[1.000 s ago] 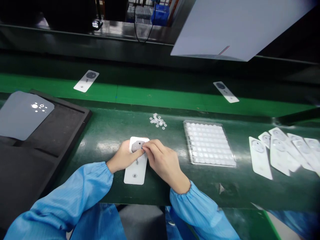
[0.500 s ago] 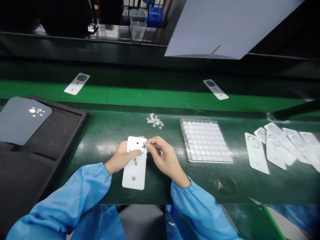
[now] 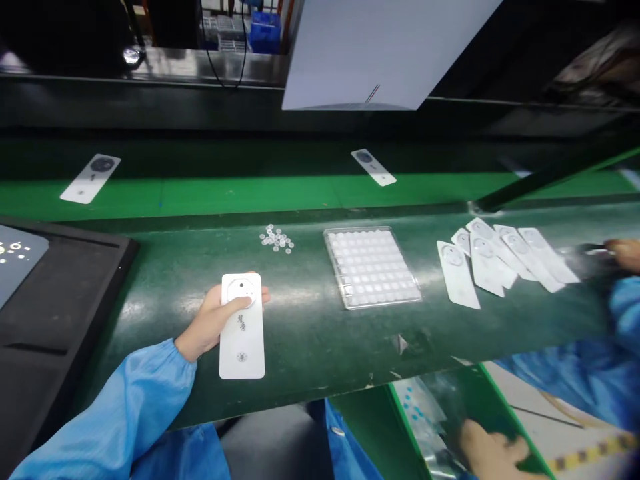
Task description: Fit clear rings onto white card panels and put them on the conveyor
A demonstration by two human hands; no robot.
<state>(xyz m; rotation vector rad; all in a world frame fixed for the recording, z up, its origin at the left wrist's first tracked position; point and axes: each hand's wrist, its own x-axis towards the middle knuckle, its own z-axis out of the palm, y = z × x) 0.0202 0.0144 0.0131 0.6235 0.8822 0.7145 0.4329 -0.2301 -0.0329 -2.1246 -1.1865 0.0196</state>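
the left hand grips one white card over the table, near its front edge. the thumb lies across the card face at the round printed area; the other fingers pass behind, with their tips projecting beyond the right edge. the printed face is turned up, with the round area at the far end.

the right hand is at the lower right, below table level, at the green bin. it is blurred; whether it holds anything cannot be determined. clear bags with blue dots lie in the bin.

on the table, a loose cluster of small clear discs lies beyond the held card. to the right of the cluster is a clear tray containing rows of white round pieces. further right, several loose cards overlap in a fan. a co-worker's hand is at the far right. a black case occupies the left side and carries a grey panel with cut-outs.
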